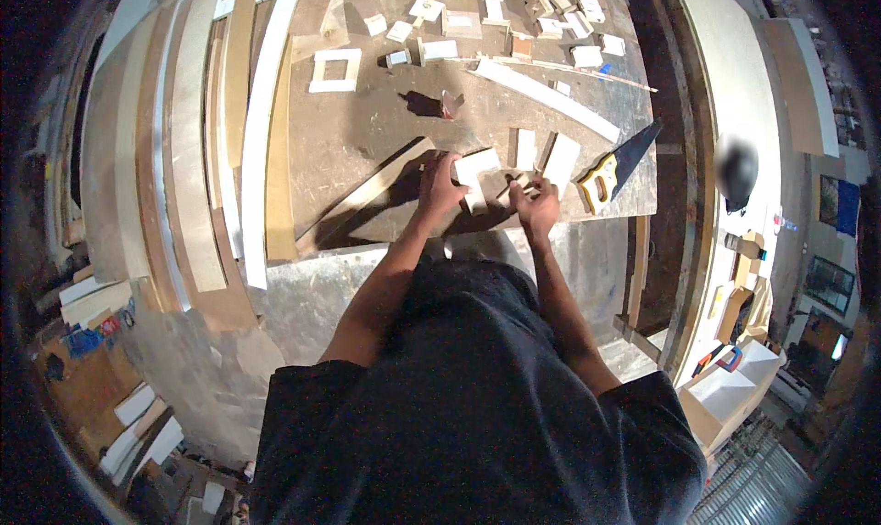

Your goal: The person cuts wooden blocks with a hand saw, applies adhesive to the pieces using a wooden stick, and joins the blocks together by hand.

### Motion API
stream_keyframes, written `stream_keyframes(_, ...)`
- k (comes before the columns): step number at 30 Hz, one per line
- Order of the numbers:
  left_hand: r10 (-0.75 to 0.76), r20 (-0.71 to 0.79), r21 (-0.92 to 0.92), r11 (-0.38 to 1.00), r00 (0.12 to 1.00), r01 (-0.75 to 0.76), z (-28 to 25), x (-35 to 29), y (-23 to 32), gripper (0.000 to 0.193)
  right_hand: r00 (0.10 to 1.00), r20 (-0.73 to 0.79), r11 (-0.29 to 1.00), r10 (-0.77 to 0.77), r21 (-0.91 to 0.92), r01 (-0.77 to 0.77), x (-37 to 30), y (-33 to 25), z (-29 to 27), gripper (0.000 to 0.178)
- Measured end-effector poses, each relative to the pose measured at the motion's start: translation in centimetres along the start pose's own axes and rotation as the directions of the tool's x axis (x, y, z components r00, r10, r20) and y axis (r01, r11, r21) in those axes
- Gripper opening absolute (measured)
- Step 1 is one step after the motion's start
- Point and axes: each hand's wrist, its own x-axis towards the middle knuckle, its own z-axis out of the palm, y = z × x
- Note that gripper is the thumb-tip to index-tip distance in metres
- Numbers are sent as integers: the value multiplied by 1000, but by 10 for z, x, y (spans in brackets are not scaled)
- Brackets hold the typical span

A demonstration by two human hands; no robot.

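Note:
At the near edge of the workbench (330, 195), my left hand (440, 190) is closed on the left side of a pale, L-shaped wooden piece (477, 165). My right hand (539, 208) pinches a small wooden block (510, 193) just right of that piece. Whether the two touch is too small to tell. Two short wooden blocks, a narrow one (525, 147) and a wider one (561, 156), lie beyond my right hand. To their right rests a handsaw (601, 184) with a yellow and black handle. A wooden strip (381, 178) lies slantwise left of my left hand.
Long boards (197, 139) fill the left side. A square wooden frame (334, 71), a small reddish object (450, 105) and a long pale strip (551, 98) lie farther back, with several offcuts (461, 22) behind. A box (734, 387) stands at the lower right.

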Motion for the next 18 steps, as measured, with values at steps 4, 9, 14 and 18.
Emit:
stream_keyframes(4,-28,49,44,999,998,26,-2,3,16,73,982,180,981,58,173,-90,19,22,3,64)
stream_keyframes(9,-114,74,50,993,991,110,-7,2,17,71,958,275,978,-87,206,29,32,15,5,65)
stream_keyframes(14,-65,39,74,995,997,61,-11,-1,24,71,975,89,979,-205,27,203,22,4,6,59)
stream_keyframes(18,-64,51,135,989,997,56,-10,2,27,73,967,211,975,-145,197,103,19,16,10,58)
